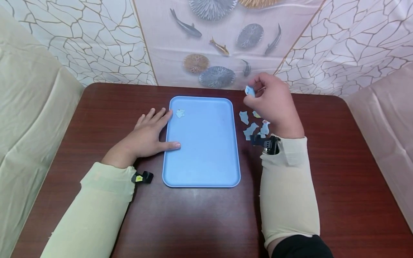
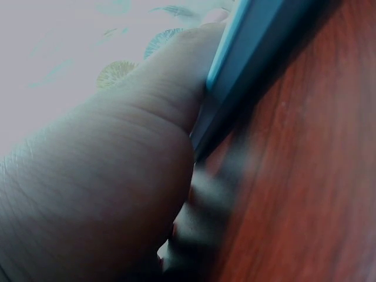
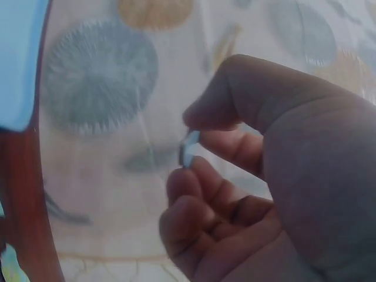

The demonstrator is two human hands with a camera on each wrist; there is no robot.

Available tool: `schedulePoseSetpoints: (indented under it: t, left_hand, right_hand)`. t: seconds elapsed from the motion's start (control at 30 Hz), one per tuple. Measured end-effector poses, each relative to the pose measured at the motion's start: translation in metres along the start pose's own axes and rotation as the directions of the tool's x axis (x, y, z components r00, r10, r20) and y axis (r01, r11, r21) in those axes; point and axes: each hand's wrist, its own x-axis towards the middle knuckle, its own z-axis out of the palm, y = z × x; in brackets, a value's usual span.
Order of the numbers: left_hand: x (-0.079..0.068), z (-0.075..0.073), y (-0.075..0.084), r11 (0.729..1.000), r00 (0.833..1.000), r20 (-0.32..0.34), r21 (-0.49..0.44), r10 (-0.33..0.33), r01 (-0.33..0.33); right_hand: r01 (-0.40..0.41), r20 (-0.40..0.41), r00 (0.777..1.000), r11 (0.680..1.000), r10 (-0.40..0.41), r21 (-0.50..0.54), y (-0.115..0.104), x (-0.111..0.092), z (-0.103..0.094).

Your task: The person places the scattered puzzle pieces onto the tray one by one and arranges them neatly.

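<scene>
My right hand [image 1: 274, 102] is raised over the table's far right part, pinching a small light-blue puzzle piece [image 1: 250, 91] between thumb and fingers. In the right wrist view the same piece shows nearly edge-on. My left hand [image 1: 145, 138] lies spread at the left side of a blue tray [image 1: 201, 143], its thumb over the rim and its fingers along the edge. One irregular pale piece [image 1: 180, 113] lies in the tray's upper left. Beside the tray's right edge, several more pieces [image 1: 251, 130] lie on the table, some partly hidden by the right wrist.
The dark red-brown wooden table [image 1: 193, 222] extends around the tray. A patterned cloth [image 1: 222, 46] hangs behind its far edge, with plain pale fabric [image 1: 29, 107] at the left and right sides. Each wrist carries a small black camera [image 1: 147, 177].
</scene>
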Motion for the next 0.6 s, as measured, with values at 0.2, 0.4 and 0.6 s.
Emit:
schedulePoseSetpoints:
  t: [0.2,0.4,0.6]
  left_hand:
    - [0.001,0.001,-0.001,1.0,1.0,-0.003,0.001,0.004,-0.004]
    - [0.001,0.001,-0.002,1.0,1.0,0.001,-0.001,0.002,-0.002]
    - [0.0,0.0,-0.002,1.0,1.0,0.004,0.001,-0.001,0.001]
  right_hand:
    - [0.07,-0.017,0.997,0.997,-0.07,-0.019,-0.012,0.004,0.015]
    - [0.109,-0.03,0.994,0.994,-0.109,0.011,-0.016,0.007,0.034]
    - [0.139,-0.003,0.99,0.99,-0.139,0.02,-0.021,0.011,0.053]
